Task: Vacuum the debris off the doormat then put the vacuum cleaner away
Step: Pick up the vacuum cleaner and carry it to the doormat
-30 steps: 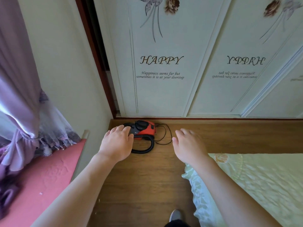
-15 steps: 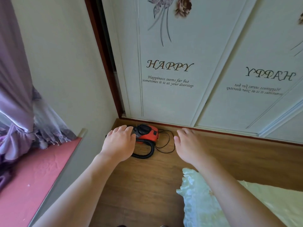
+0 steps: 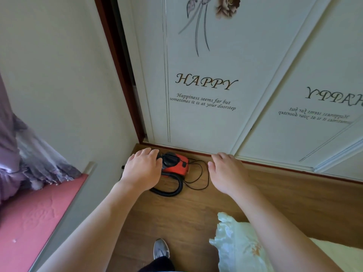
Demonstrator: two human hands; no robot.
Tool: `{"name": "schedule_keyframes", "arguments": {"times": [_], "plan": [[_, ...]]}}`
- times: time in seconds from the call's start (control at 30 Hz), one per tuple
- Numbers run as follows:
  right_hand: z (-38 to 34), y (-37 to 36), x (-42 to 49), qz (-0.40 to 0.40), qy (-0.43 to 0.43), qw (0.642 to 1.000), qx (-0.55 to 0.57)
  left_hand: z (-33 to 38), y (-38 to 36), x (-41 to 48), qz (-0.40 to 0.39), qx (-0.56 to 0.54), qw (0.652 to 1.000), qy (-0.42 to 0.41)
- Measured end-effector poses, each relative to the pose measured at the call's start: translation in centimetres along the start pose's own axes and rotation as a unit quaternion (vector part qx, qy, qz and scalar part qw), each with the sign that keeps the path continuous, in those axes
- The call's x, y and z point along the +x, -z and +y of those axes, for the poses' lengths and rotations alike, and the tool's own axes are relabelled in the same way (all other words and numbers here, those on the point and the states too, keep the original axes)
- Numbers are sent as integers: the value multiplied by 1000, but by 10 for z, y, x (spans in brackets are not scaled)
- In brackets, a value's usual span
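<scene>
A small red and black vacuum cleaner (image 3: 176, 164) lies on the wooden floor in the corner, against the wardrobe base. Its black hose (image 3: 172, 191) curls in front of it and a thin black cord (image 3: 200, 177) loops to its right. My left hand (image 3: 142, 169) reaches out with relaxed fingers and covers the vacuum's left end; whether it touches it I cannot tell. Held out with straight fingers, my right hand (image 3: 227, 173) hovers to the right of the cord and holds nothing. No doormat is in view.
White sliding wardrobe doors (image 3: 206, 114) printed "HAPPY" close off the far side. A pink padded ledge (image 3: 33, 222) and purple curtain (image 3: 11, 154) are at the left. A pale green bed cover (image 3: 241, 248) fills the lower right. My grey shoe (image 3: 161, 249) stands on the floor.
I have stepped closer to the corner and the view has tilted. Both hands stay stretched out towards the vacuum, slightly nearer to it. My shoe has come into view.
</scene>
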State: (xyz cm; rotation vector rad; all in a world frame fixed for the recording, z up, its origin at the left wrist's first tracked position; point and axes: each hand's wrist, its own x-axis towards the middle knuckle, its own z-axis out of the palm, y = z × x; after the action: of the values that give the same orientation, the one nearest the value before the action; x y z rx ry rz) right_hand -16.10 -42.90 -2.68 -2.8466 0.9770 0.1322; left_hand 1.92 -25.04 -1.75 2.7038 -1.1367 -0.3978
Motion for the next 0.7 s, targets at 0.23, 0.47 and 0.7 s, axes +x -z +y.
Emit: {"name": "schedule_keyframes", "arguments": {"times": [0.23, 0.47, 0.7], "plan": [[3, 1, 64, -2, -12, 1000, -7, -6, 8, 76, -23, -6, 1000, -18], [24, 6, 116, -14, -12, 1000, 0, 8, 13, 129, -44, 2, 999, 0], [72, 15, 193, -6, 52, 999, -16, 48, 9, 177, -17, -15, 998, 59]]}}
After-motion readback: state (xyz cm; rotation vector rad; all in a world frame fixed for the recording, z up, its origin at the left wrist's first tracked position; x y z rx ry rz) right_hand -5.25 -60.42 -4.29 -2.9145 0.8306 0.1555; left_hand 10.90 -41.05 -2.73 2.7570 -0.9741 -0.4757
